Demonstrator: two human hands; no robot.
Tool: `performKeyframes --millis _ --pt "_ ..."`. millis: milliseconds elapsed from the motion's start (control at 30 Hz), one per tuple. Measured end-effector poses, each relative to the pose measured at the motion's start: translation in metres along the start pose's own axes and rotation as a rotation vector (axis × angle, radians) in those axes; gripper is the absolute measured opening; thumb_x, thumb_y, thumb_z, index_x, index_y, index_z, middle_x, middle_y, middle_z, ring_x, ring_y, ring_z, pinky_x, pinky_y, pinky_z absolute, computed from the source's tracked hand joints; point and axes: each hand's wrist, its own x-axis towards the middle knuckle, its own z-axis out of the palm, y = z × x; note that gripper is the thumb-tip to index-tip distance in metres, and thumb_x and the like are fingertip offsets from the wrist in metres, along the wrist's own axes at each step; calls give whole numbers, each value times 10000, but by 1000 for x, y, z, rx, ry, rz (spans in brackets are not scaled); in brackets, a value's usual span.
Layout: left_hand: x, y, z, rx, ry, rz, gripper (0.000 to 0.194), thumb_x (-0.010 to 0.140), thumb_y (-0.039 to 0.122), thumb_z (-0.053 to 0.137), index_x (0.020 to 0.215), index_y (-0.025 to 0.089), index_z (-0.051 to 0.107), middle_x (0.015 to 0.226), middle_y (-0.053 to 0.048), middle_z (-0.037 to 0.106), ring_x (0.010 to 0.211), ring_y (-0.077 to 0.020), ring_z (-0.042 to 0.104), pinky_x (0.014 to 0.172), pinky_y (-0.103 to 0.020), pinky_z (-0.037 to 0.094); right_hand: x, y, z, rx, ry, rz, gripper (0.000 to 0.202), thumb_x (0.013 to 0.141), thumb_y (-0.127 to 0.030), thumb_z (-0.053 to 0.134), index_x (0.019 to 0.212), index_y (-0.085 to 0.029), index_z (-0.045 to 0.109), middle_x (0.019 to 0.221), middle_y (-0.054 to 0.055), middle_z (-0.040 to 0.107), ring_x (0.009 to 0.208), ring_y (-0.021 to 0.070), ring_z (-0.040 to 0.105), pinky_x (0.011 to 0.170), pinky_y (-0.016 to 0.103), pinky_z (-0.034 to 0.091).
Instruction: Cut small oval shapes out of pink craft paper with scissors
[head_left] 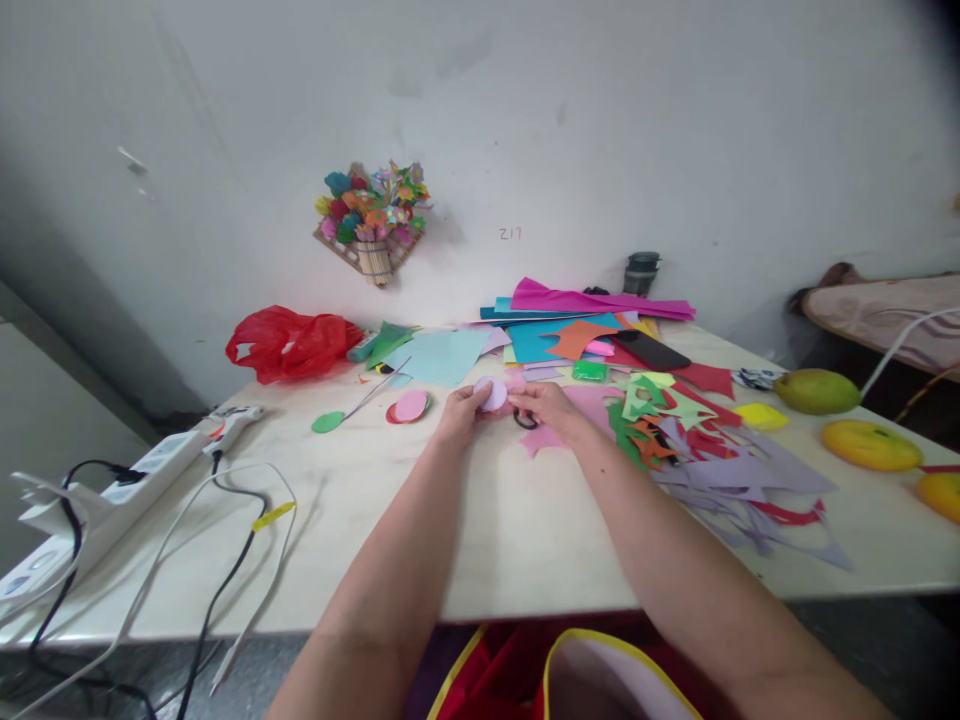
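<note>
A small round lilac paper disc [492,394] is pinched in my left hand [466,408] above the middle of the table. Close to its right side, my right hand [546,403] has its fingers pressed together at the edge of pink paper; what exactly they grip is too small to tell. Just below those fingers shows a black loop [526,420], like a scissor handle. Left of my hands lies a small pile of round paper pieces with a pink one [412,405] on top. Farther left is a green disc [328,423] with a thin stick across it.
Paper scraps [712,470] cover the right side, near mangoes [871,445]. Coloured sheets [540,340] and a black phone [651,350] lie behind. A red plastic bag [292,343] sits back left; a power strip [150,462] and cables run along the left edge.
</note>
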Motion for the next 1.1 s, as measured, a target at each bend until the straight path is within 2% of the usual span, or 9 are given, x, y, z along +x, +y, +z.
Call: performKeyframes --millis 433,600,733,833,900,967,1100 --pt "0 0 1 32 -53 -5 411 618 423 760 815 73 674 739 -97 684 646 -166 618 553 -260 486 1 3 -1 17 -30 9 177 656 -307 631 645 -131 621 445 -15 509 403 64 385 413 210 228" --pt "-1 1 0 102 -95 -3 397 645 451 734 795 92 657 618 -48 644 456 -102 540 437 -214 411 2 5 2 28 -15 -14 152 638 -241 616 745 -133 632 503 -23 533 429 68 415 429 203 286" --pt "-2 3 1 115 -108 -18 392 654 461 726 790 106 632 565 -15 606 351 -84 482 354 -206 335 6 8 6 -55 98 -51 301 623 -201 620 922 -166 606 559 -39 564 440 86 459 452 215 352" --pt "-2 3 1 87 -111 -44 388 658 448 728 813 106 630 612 -42 640 396 -104 535 407 -219 401 9 12 7 -162 186 -146 496 604 -182 642 1093 -229 582 600 -51 577 500 110 505 493 226 392" --pt "-2 2 1 79 -124 -76 391 659 437 730 838 103 633 649 -65 663 442 -123 573 460 -239 447 11 14 7 -203 187 -211 546 594 -166 638 1129 -265 589 655 -44 602 540 117 525 528 235 416" --pt "-2 2 1 69 -140 -100 386 657 423 735 844 101 634 672 -80 676 472 -136 594 492 -252 468 13 17 8 -210 155 -247 492 602 -165 614 1083 -267 629 685 -34 616 543 117 526 546 245 429" --pt "-3 2 2 43 -167 -117 333 674 395 720 789 100 616 658 -95 674 511 -163 619 521 -268 479 15 20 9 -183 131 -252 232 615 -206 572 820 -209 681 617 -19 598 490 117 503 535 260 422"
